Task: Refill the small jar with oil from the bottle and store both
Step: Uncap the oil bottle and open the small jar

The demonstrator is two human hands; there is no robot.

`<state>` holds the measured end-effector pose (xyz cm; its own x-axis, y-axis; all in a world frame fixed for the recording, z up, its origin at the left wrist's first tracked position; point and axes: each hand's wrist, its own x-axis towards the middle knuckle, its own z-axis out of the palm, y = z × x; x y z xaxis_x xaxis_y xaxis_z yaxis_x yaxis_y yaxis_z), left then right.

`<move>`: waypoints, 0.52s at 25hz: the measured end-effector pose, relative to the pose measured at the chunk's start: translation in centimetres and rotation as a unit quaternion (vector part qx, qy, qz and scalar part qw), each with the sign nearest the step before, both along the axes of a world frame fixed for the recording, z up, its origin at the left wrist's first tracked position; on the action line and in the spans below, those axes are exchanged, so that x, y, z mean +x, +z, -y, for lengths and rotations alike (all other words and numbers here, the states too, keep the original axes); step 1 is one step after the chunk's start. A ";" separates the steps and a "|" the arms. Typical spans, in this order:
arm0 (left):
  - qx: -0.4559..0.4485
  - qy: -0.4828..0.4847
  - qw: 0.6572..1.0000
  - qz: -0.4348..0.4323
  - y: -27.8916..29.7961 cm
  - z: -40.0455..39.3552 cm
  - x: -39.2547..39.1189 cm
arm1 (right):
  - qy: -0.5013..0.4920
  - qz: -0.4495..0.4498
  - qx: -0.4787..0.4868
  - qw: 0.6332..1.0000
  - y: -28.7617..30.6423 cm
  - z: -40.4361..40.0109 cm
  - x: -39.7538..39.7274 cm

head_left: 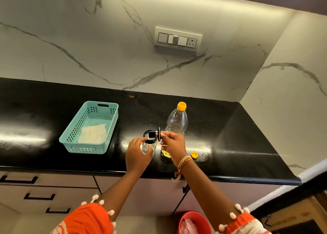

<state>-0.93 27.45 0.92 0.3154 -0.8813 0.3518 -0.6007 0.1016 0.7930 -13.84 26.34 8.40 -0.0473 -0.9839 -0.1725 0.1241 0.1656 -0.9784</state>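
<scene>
A small clear glass jar [149,148] stands on the black counter [230,145]; my left hand [137,156] grips its side. My right hand [172,145] pinches the jar's black lid [155,134], which is turned on its side just above the jar's mouth. Behind my right hand stands a clear plastic bottle [177,121] with a yellow cap on; it looks almost empty. A loose yellow cap [194,155] lies on the counter beside my right wrist. A dark object with a yellow patch [165,155] sits under my right hand, mostly hidden.
A teal perforated basket [74,138] holding a white cloth [92,132] stands on the counter to the left. Marble walls close the back and right. Drawers [39,196] sit below the counter, and a red bin [194,222] stands on the floor.
</scene>
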 end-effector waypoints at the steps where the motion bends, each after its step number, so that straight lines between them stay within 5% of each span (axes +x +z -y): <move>1: 0.004 -0.010 1.000 -0.011 -0.2 -0.2 -0.4 | 0.004 0.059 0.027 0.998 -0.2 -0.6 -0.6; 5: 0.116 -0.062 0.979 -0.156 -0.4 -1.1 -2.4 | -0.023 0.184 0.116 0.976 -2.3 -2.4 -2.8; 9: 0.335 -0.142 0.855 -0.369 0.8 -2.3 -4.7 | -0.024 0.298 0.212 0.930 -4.7 -3.7 -5.0; 13: 0.371 -0.144 0.818 -0.416 0.3 -2.5 -6.5 | -0.020 0.376 0.247 0.893 -5.4 -4.5 -7.1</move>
<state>-7.47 29.95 1.25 -0.0847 -0.8349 -0.5438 0.1430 -0.5503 0.8226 -20.90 30.80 2.95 0.2317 -0.7788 -0.5829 0.7302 0.5352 -0.4248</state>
